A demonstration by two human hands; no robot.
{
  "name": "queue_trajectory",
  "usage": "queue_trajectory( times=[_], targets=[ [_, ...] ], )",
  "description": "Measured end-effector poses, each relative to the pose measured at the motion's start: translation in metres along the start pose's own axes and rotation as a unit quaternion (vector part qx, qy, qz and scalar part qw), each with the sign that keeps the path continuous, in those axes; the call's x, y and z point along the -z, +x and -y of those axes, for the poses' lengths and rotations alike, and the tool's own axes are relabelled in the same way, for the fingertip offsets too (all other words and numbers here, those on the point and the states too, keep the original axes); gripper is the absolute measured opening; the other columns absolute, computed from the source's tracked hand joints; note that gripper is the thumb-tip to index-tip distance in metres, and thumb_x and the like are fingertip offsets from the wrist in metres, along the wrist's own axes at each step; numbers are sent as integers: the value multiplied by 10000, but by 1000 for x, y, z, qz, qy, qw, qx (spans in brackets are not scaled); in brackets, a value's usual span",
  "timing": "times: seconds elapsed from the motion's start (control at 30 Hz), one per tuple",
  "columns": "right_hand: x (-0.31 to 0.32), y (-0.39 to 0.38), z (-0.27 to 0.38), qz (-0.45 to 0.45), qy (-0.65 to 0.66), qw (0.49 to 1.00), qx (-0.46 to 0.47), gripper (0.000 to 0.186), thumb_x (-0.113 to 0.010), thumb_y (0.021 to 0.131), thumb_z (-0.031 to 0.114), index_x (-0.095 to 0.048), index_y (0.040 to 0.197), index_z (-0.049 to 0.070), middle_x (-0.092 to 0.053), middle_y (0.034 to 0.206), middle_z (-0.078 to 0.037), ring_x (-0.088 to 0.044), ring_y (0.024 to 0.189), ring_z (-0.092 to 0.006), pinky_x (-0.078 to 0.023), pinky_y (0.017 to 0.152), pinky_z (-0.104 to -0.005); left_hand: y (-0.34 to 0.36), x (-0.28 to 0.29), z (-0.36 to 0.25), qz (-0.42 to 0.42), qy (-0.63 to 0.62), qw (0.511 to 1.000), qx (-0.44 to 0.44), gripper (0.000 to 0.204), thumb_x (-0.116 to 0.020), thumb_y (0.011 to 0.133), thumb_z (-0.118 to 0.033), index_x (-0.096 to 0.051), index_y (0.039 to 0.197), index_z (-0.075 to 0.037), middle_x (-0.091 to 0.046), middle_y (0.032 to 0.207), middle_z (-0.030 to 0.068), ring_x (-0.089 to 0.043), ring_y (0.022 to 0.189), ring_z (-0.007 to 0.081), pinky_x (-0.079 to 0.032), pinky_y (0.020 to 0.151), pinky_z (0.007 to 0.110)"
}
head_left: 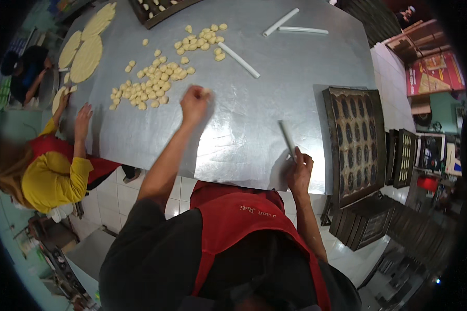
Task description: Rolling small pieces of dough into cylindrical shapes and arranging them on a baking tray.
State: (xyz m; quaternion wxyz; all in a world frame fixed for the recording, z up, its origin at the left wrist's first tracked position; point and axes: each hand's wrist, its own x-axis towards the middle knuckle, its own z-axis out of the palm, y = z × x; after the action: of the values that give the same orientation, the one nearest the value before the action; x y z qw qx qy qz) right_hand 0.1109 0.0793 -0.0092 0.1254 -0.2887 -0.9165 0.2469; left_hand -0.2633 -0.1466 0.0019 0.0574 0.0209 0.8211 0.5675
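My left hand (194,105) is over the metal table, fingers pinched on a small pale dough ball (207,92). My right hand (299,171), near the front edge, grips the lower end of a slim grey-white rolling pipe (287,133); the pipe's other end points away from me. Left of my left hand lies a loose pile of dough balls (149,84). A second cluster of dough balls (202,40) sits farther back, with a white pipe (238,60) beside it.
Two more white pipes (303,30) lie at the back. A dark baking tray with oval hollows (356,142) stands along the right edge; another tray (155,19) is at the far side. At left, a co-worker in yellow sleeves (57,176) handles flat dough sheets (86,58).
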Motion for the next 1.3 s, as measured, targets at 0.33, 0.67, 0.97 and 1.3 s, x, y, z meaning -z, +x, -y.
queue_trajectory(
  times=[0.33,0.67,0.97,1.3],
  targets=[
    [-30,70,46,8,16,996,84,448,-776,924,57,-710,1366,88,-700,1130,-140,-643,1088,-361,-508,935,-486,-172,-27,-3,223,282,833,-420,376,-759,985,-165,-735,1351,-82,-669,1482,130,-631,1330,418,-532,1059,548],
    [-42,130,67,42,122,950,283,286,-778,945,106,-766,1222,36,-713,1194,-132,-638,1135,-363,-507,995,-482,-102,-52,-15,125,412,845,-318,844,-627,1056,-370,-294,1742,-6,-230,1807,297,-224,1672,480,-149,1356,614],
    [-33,71,22,155,107,966,176,374,-850,865,113,-710,1205,45,-690,1198,-151,-610,1141,-400,-497,977,-508,-233,-12,10,303,343,819,-346,718,-609,1079,-308,-405,1668,49,-411,1727,257,-368,1619,416,-281,1330,536],
    [-47,53,69,51,-34,935,350,485,-648,922,80,-699,1403,49,-634,1424,-77,-590,1254,-293,-458,1022,-473,-221,-32,3,170,315,880,-313,607,-683,1017,-238,-568,1535,57,-553,1571,283,-524,1428,482,-423,1222,557]
  ],
)
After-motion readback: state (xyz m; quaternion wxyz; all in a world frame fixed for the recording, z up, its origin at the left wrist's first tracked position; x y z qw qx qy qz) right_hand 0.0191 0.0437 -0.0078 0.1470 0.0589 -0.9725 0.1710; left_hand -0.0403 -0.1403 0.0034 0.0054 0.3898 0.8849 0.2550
